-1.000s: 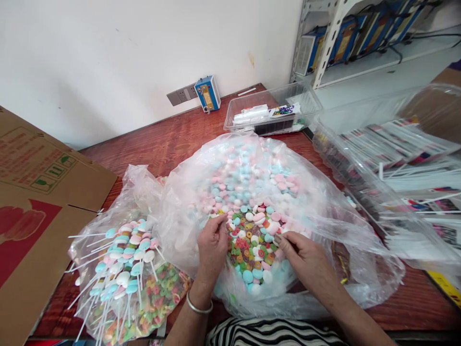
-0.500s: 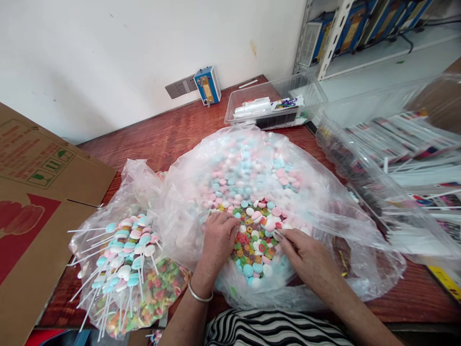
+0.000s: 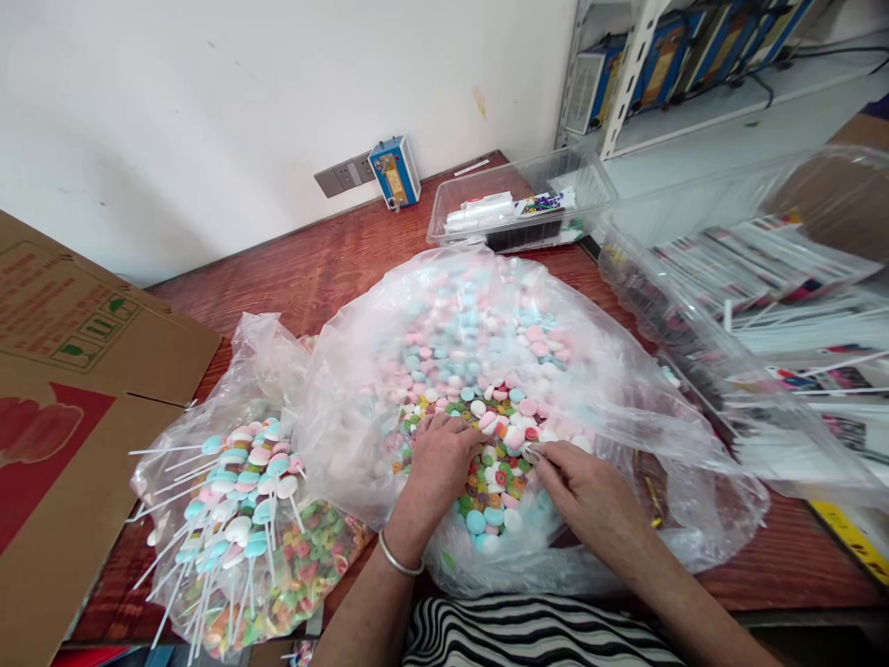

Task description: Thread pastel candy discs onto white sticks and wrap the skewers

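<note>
Digging through a big clear bag (image 3: pixel 625 435) of sweets in the middle of the frame, both hands are down in the pile. The left hand (image 3: pixel 441 463) lies palm down on the colourful ring gummies (image 3: pixel 490 468), fingers curled into them, and honestly I can't tell whether its grip has anything in it. The right hand (image 3: pixel 590 486) sits just beside it, lower right of centre, grip narrow with the fingertips pinched together on what looks like a thin white stick (image 3: pixel 532 452), though it's too small to be sure. Behind the gummies the bag is packed with pink, blue and white candy discs (image 3: pixel 472 343).

Lower left of the frame there's a smaller bag (image 3: pixel 260 371) with finished lollipops (image 3: pixel 240 491) lying on more ring gummies, sticks pointing left and down. A cardboard box (image 3: pixel 76 371) fills the left edge. Top centre of the wooden counter (image 3: pixel 312 269) has a clear plastic tray (image 3: pixel 520 208), and the right side shows wrapped packs of white sticks (image 3: pixel 784 315)
</note>
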Available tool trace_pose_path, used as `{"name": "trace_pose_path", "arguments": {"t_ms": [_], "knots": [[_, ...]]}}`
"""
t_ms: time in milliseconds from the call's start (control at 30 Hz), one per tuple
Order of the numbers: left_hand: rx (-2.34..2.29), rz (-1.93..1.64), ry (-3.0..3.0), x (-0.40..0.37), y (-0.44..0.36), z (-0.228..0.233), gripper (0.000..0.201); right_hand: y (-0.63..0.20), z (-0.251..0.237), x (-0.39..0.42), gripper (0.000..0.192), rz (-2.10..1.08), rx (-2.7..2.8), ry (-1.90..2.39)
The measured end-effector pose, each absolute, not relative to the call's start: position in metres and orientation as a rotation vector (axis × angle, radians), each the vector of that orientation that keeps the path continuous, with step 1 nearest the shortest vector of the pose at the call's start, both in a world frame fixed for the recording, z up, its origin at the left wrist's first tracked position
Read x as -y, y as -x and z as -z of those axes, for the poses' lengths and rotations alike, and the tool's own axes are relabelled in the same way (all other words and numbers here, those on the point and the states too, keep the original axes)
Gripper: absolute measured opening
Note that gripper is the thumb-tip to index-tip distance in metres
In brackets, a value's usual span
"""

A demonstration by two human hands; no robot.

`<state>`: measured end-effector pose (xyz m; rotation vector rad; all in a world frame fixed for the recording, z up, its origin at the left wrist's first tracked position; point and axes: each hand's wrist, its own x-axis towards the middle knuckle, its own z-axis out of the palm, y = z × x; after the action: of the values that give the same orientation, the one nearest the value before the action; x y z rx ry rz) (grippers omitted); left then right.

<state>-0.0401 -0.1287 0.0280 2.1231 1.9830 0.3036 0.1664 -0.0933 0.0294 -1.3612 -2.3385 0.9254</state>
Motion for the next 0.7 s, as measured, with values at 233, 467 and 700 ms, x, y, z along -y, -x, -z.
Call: {"name": "trace_pose_path", "arguments": {"t_ms": [233, 467, 700], "knots": [[-2.010, -1.052, -1.335, 0.132, 0.042, -0.028, 0.013, -0.171, -0.031, 0.096, 0.031, -0.930, 2.329, 1.328], [-1.906, -1.192, -1.022, 0.133, 0.041, -0.033, 0.011, -0.170, -0.031, 0.100, 0.029, -0.952, 2.349, 1.288], [-1.952, -1.199, -1.265, 0.136, 0.032, -0.030, 0.010, -0.167, -0.028, 0.105, 0.028, -0.863, 2.406, 1.313]]}}
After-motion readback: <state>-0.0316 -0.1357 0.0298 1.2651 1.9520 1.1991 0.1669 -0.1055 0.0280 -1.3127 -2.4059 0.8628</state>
